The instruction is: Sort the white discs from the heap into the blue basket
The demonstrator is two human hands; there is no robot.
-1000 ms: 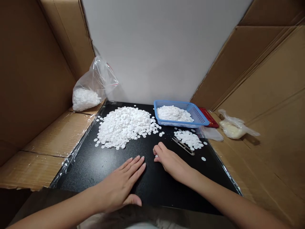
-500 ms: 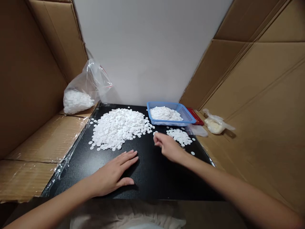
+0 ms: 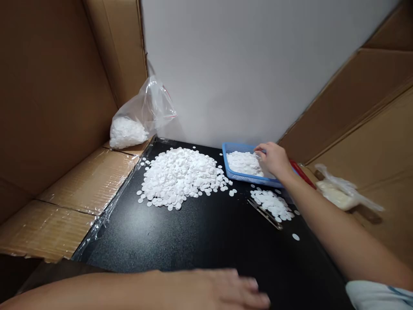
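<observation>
My right hand [image 3: 274,160] is over the right part of a blue plastic basket [image 3: 226,148], its fingers curled together above a heap of white discs [image 3: 243,162] inside. Whatever the fingertips hold is too small or hidden to name. Low in the view, my left hand [image 3: 222,289] is stretched out flat above or on the black tabletop [image 3: 193,245], fingers extended and slightly blurred. Metal tweezers [image 3: 265,214] lie beside a small spread of white discs [image 3: 272,204] in front of the basket. A large pile of white discs [image 3: 183,176] covers the tabletop's far left.
At the back left, a clear bag [image 3: 129,131] of white pieces rests on cardboard [image 3: 77,181]. A red object [image 3: 302,173] lies right of the basket, and a plastic bag with pale contents [image 3: 337,194] sits farther right. Cardboard walls and a white panel [image 3: 226,77] enclose the table.
The view has shifted. My right hand has moved from the tabletop in front of the basket up over it, uncovering the tweezers. My left hand now appears lower and farther right.
</observation>
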